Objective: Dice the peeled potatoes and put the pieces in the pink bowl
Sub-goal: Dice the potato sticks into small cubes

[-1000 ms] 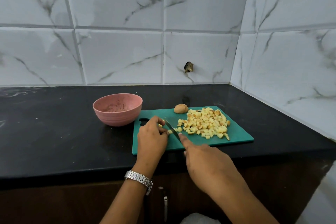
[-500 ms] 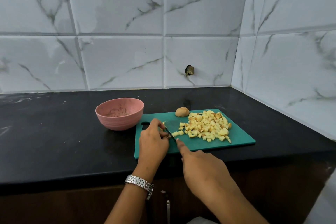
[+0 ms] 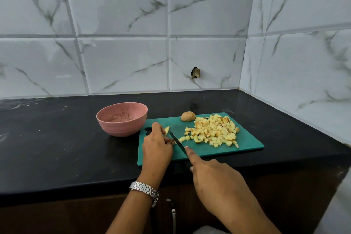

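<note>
On the green cutting board [image 3: 247,145] lies a heap of diced potato [image 3: 214,130]. A whole peeled potato [image 3: 187,116] sits at the board's far edge. My left hand [image 3: 157,145] pinches a small potato strip [image 3: 167,130] at the board's left end. My right hand [image 3: 214,178] grips a knife [image 3: 177,141], forefinger laid along the blade's back; the blade stands just right of my left fingers, next to a few fresh pieces. The pink bowl [image 3: 121,118] stands left of the board and holds only specks.
The board lies near the front edge of a black counter [image 3: 57,148]. Marble-tiled walls close the back and right side, with a small dark hole [image 3: 195,72] in the back wall. A dark cabinet front runs below the counter.
The knife blade has shifted slightly along the strip between cuts, and a few more small pieces lie beside it. Both hands stay at the board's left end; the view rose slightly.
</note>
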